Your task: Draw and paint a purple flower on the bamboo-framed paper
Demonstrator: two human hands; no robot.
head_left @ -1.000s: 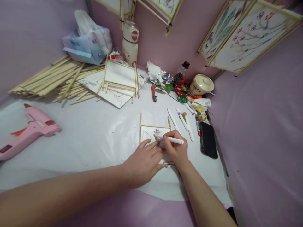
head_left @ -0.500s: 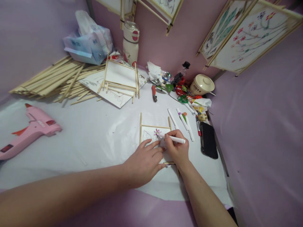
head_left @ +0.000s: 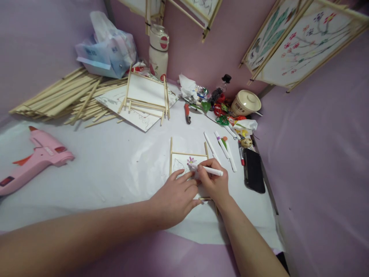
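Observation:
A white marker (head_left: 212, 171) is pinched in my right hand (head_left: 215, 181), its tip at the pink-purple flower (head_left: 191, 161) drawn on a small sheet of white paper (head_left: 180, 158). A frame of thin wooden sticks (head_left: 190, 154) surrounds the paper. My left hand (head_left: 177, 198) lies over the lower left of the sheet with its fingers spread, pressing it to the table. Both hands hide the lower part of the drawing. Several white markers (head_left: 223, 146) lie just beyond my right hand.
At the left lies a pink glue gun (head_left: 47, 154). Behind are wooden sticks (head_left: 60, 96), a tissue pack (head_left: 108, 54), a bottle (head_left: 158, 55) and another stick frame (head_left: 147, 89). A phone (head_left: 254, 170), a lidded tub (head_left: 246, 103) and a red-handled tool (head_left: 187, 113) are towards the right.
My right hand and the marker have shifted slightly left and down over the flower. The left hand stays in place on the paper.

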